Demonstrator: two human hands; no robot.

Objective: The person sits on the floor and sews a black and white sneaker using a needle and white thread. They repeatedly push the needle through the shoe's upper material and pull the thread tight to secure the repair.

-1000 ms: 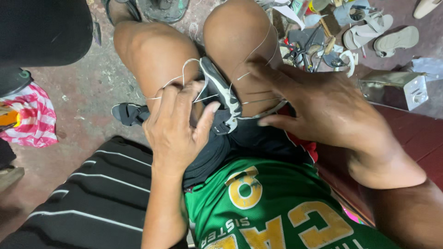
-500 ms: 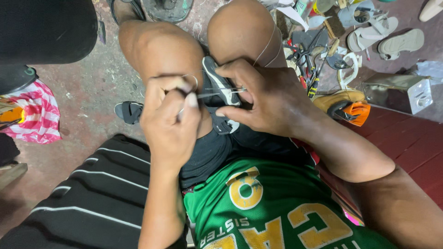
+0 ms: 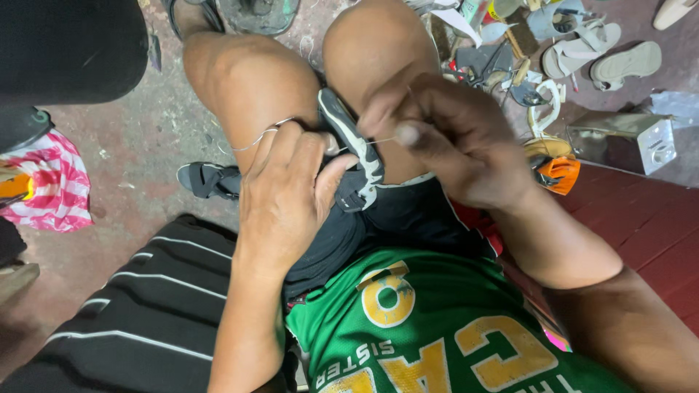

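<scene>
A black shoe with a white sole edge (image 3: pixel 354 149) is wedged between my bare knees. My left hand (image 3: pixel 287 193) presses against its left side, with a pale thread (image 3: pixel 256 137) looped over the fingers. My right hand (image 3: pixel 455 142) is at the shoe's right side, with thumb and fingers pinched on a thin needle or thread end that runs to the sole edge. I cannot make out the needle itself clearly. I wear a green jersey with yellow lettering and dark shorts.
Sandals (image 3: pixel 626 62), soles and small tools lie scattered on the floor at upper right. An orange object (image 3: pixel 559 173) sits by my right wrist. A dark sandal (image 3: pixel 207 178) lies under my left knee. A black striped cloth (image 3: pixel 138 306) is at lower left, a red-striped cloth (image 3: pixel 54 185) at far left.
My right hand has drawn back to the right of the shoe, pulling the thread taut. My left hand has settled lower against the shoe's side.
</scene>
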